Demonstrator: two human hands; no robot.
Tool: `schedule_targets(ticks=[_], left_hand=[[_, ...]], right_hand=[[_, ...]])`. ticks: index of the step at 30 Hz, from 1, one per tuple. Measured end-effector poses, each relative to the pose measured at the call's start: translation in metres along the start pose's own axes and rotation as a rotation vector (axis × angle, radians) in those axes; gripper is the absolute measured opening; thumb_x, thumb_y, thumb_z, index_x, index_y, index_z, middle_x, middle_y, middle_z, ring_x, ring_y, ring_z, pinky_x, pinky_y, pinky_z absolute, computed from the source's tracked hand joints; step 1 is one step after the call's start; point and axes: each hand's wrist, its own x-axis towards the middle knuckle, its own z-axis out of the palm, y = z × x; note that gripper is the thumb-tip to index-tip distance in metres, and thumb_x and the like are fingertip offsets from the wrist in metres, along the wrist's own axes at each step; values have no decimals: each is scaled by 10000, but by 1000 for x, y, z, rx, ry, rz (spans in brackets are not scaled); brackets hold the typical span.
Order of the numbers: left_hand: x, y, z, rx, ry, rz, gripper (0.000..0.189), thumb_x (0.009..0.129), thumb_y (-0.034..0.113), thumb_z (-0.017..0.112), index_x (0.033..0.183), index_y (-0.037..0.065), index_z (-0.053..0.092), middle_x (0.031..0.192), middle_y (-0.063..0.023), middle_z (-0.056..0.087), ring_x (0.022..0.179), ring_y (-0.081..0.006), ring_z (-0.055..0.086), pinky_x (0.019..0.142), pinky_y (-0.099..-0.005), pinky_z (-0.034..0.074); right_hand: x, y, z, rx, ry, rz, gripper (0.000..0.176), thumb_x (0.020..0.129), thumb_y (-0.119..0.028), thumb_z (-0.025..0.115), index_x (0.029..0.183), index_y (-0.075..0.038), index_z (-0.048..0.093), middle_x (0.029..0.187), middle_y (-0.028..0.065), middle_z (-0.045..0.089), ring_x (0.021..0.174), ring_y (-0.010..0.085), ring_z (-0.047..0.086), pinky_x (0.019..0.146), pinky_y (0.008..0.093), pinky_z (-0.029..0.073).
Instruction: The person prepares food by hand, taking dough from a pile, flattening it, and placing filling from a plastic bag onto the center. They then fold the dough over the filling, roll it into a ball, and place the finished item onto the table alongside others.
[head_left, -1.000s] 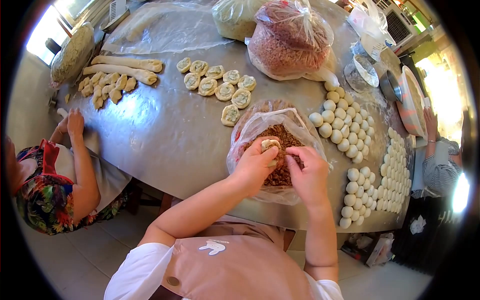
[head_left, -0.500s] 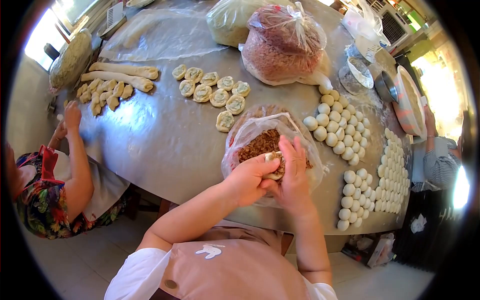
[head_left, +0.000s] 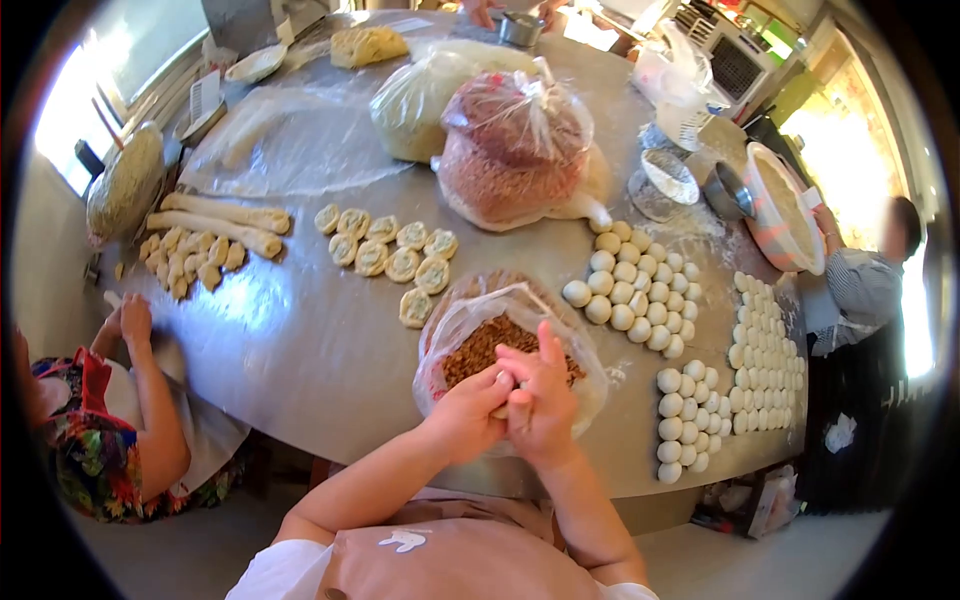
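My left hand [head_left: 468,412] and my right hand [head_left: 541,398] meet over an open plastic bag [head_left: 590,400] of crumbly brown filling [head_left: 478,348]. Between them they close around a piece of filled dough, now mostly hidden by the fingers. My left thumb and fingers press in on it. My right thumb is bent against it, while some right fingers point up and away. Left of the bag lie several flat rounds with pale green filling [head_left: 402,265]. On the right are rows of round white dough balls [head_left: 640,290].
Knotted bags of pink filling [head_left: 515,160] and pale filling [head_left: 410,105] stand behind. Dough ropes [head_left: 225,235] and cut pieces [head_left: 185,258] lie left, near a seated person [head_left: 110,430]. Bowls [head_left: 728,190] and another person [head_left: 865,285] are right. A person's hands show at the far edge.
My hands have closed further around the filled dough, hiding the filling seen in it before. The view has tilted up, bringing more of the table's far end into sight.
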Motion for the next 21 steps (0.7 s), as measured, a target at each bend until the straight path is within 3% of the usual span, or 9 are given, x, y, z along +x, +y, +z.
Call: schedule_targets(ticks=[3, 5, 8, 10, 12, 14, 18, 20, 21], left_hand=[[2, -6, 8, 221, 135, 166, 306, 934, 6, 451, 1230, 33, 525, 1148, -90, 585, 1006, -179, 584, 819, -293, 506], [5, -3, 6, 369, 200, 162, 340, 933, -15, 421, 1262, 27, 493, 1193, -110, 568, 1093, -225, 564, 916, -334, 479], [4, -2, 32, 339, 197, 213, 383, 965, 15, 384, 1345, 16, 430, 1277, -117, 536, 1171, -243, 537, 994, -347, 443], [-5, -4, 47, 137, 93, 261, 400, 983, 43, 379, 1382, 10, 397, 1312, -114, 520, 1189, -237, 528, 1012, -345, 430], [-3, -9, 37, 476, 24, 418, 422, 1006, 106, 401, 1415, 13, 358, 1331, -118, 509, 1199, -223, 518, 1030, -331, 398], [-2, -8, 21, 971, -6, 553, 409, 1006, 126, 421, 1398, 17, 384, 1306, -120, 528, 1190, -218, 521, 1027, -322, 391], [0, 1, 17, 1178, 58, 866, 229, 985, 121, 474, 1102, 16, 640, 1139, -109, 611, 1003, -189, 575, 911, -276, 432], [-1, 2, 19, 1267, 59, 888, 292, 993, 178, 447, 1124, 24, 658, 1227, -155, 545, 1109, -220, 503, 971, -324, 378], [2, 3, 21, 1354, 50, 972, 338, 1005, 216, 417, 1146, 15, 649, 1242, -163, 531, 1137, -223, 483, 995, -341, 358]], right_hand=[[-2, -9, 9, -98, 65, 8, 313, 1002, -316, 452, 1018, -55, 625, 1073, 99, 678, 1255, 382, 500, 1079, 511, 293], [0, -11, 14, -139, 107, 6, 285, 1007, -273, 452, 1012, -47, 626, 1052, 109, 683, 1234, 389, 519, 1059, 506, 336], [0, -4, 18, 78, 172, 174, 286, 1015, -261, 438, 1010, -41, 621, 1031, 122, 686, 1250, 378, 506, 1051, 462, 360], [2, 0, 11, 347, 222, 419, 327, 1018, -253, 425, 1140, 7, 582, 1133, 161, 653, 1125, 369, 589, 1046, 414, 385], [11, -7, 5, 704, 344, 667, 405, 1032, -280, 388, 1219, 48, 532, 1176, 181, 634, 1116, 340, 595, 1031, 393, 399], [10, -13, 3, 773, 255, 631, 606, 1032, -415, 301, 1388, 72, 355, 1378, 219, 457, 1279, 285, 439, 1090, 378, 309], [10, -35, 7, 982, 139, 642, 751, 1009, -534, 236, 1478, 49, 170, 1531, 180, 221, 1399, 226, 218, 1143, 354, 180], [5, -37, 10, 988, 107, 684, 746, 1012, -524, 256, 1476, 53, 167, 1510, 163, 268, 1379, 223, 259, 1134, 349, 206], [4, -30, 13, 883, 80, 679, 621, 1033, -448, 289, 1384, 60, 357, 1385, 159, 428, 1254, 207, 418, 1067, 338, 324]])
